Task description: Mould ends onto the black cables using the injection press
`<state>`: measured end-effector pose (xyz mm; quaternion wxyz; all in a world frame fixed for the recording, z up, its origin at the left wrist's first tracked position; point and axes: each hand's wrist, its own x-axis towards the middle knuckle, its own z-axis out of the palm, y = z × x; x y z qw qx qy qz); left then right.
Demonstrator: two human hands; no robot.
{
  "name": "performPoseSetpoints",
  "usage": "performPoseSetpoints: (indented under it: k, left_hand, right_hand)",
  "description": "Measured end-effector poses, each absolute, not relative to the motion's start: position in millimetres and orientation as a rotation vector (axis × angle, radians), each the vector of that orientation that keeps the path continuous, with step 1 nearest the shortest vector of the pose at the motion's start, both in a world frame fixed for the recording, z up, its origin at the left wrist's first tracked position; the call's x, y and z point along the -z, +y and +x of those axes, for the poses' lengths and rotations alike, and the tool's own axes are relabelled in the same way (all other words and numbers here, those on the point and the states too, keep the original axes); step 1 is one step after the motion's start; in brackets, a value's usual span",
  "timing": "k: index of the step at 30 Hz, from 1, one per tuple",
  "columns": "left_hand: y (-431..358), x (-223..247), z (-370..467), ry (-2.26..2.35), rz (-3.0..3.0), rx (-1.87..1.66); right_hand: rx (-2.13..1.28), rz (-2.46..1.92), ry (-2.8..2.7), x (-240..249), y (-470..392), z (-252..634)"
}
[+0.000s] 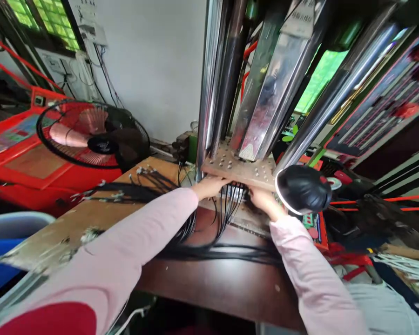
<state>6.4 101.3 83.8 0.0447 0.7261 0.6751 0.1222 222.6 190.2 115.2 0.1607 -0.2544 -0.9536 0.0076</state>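
Observation:
My left hand reaches to the left side of a metal mould beneath the thick plate of an upright press. At the mould's right side is my right hand. Several black cables hang from the front of the mould between my hands and curve down onto the brown table. The fingers of both hands are mostly hidden under the plate and beside the cables, so their grip does not show clearly.
A round black lamp stands close to my right wrist. More black cables with light ends lie on a wooden board to the left. Behind it is a black fan. Steel columns rise around the press.

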Motion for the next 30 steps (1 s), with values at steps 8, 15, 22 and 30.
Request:
performPoseSetpoints:
  k: [8, 15, 22, 30]
  left_hand:
    - [-126.4, -100.3, -9.3, 2.028, 2.130, -0.135]
    - [-214.0, -42.9, 43.1, 2.503, 2.089, -0.130]
    - [-208.8, -17.5, 47.2, 2.617, 2.056, -0.345]
    - [-206.1, 0.3, 35.6, 2.660, 2.146, -0.457]
  right_hand:
    - [-0.126, -0.673, -2.963, -105.8, 75.0, 416.5]
    - [0.172, -0.925, -2.790, -27.9, -16.5, 444.7]
    - [0.131, -1.044, -2.658, -6.2, -27.2, 439.6]
    - [0.202, -1.183, -2.627, -3.1, -32.3, 437.9]
